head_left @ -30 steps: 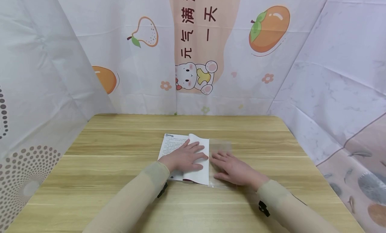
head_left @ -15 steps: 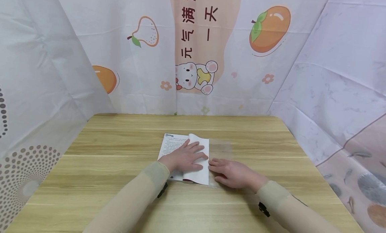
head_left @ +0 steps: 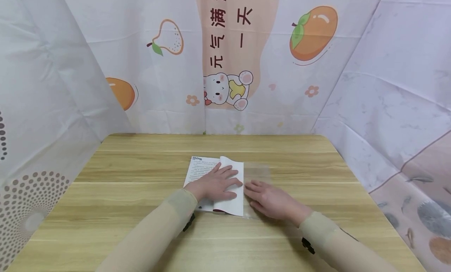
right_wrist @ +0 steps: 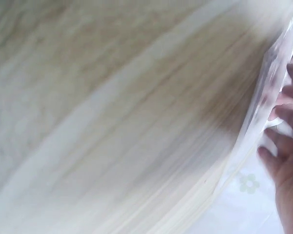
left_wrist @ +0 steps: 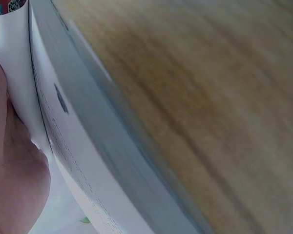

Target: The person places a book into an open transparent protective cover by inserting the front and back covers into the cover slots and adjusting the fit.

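A book with a printed text page lies on the wooden table, and a white cover flap is folded over its right part. My left hand presses on this flap with fingers spread. From the flap's right edge a clear plastic sheet extends over the table. My right hand rests on the sheet, its fingertips close to the flap's edge. In the left wrist view, the thick page edges of the book show beside the hand. The right wrist view is blurred, with the right hand's fingers at its right side.
The wooden table reaches back to a printed curtain. More curtains hang at the left and right. A black wrist strap sits under the right sleeve.
My right hand has shifted slightly over the clear sheet, first toward me and to the left, then a little back. The left hand and the book stay in place.
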### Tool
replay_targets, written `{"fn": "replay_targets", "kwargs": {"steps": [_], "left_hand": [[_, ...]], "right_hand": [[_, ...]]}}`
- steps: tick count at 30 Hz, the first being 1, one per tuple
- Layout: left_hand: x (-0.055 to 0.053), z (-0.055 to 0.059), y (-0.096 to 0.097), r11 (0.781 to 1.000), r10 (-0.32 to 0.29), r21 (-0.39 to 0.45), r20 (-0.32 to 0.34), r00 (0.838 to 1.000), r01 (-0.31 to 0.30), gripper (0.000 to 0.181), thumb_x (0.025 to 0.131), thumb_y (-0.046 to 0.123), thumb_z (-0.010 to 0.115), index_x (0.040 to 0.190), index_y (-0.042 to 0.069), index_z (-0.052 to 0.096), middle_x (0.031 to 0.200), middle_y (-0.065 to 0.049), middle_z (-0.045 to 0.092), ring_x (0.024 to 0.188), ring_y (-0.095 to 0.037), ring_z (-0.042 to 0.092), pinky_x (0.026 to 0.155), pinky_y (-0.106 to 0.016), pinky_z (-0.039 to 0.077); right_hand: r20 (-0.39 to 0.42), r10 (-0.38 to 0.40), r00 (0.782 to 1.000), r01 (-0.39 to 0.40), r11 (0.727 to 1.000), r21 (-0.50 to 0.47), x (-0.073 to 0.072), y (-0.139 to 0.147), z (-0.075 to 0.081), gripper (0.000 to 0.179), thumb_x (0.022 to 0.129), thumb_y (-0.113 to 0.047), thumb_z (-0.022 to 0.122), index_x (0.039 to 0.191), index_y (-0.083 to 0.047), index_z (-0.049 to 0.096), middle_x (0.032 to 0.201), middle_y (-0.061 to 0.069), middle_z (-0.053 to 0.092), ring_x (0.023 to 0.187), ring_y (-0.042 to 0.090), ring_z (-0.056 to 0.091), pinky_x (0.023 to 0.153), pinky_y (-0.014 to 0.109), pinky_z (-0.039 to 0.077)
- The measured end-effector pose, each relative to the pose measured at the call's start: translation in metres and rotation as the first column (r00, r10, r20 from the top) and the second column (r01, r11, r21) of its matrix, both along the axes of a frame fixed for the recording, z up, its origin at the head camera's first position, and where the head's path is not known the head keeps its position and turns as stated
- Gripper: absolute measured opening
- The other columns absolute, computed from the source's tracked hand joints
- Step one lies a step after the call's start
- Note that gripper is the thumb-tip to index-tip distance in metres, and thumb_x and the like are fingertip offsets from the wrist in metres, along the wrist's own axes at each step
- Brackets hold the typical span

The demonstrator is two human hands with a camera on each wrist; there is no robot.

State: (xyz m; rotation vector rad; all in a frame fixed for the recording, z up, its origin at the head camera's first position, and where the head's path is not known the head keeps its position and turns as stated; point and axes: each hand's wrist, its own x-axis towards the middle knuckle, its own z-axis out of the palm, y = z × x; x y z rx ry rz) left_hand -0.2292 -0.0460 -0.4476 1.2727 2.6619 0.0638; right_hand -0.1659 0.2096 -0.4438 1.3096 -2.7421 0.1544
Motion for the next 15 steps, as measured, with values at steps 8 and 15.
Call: {"fn": "replay_targets", "kwargs": {"steps": [8,15], "left_hand": [[0.0,0.001,-0.001,1.0,0.007,0.01,0.012,1.0,-0.007,0.047,0.105,0.055,0.041,0.149,0.038,0.049,0.168,0.001,0.027,0.158,-0.025,0.011,0.126,-0.056,0.004],[-0.001,0.0,-0.001,1.0,0.006,0.009,0.014,1.0,-0.006,0.048,0.105,0.056,0.041,0.149,0.038,0.049,0.168,0.001,0.027,0.159,-0.024,0.011,0.126,-0.055,0.003]], "right_hand": [[0.246,-0.453,0.857,0.469,0.883,-0.005,0.001,-0.018,0.006,0.083,0.098,-0.052,0.062,0.152,0.005,0.036,0.152,0.037,0.038,0.138,0.064,0.032,0.114,0.07,0.028],[0.259,-0.505,0.823,0.514,0.857,0.037,-0.004,-0.022,0.002,0.082,0.099,-0.051,0.062,0.154,0.003,0.037,0.157,0.038,0.029,0.141,0.065,0.026,0.117,0.066,0.026]]}}
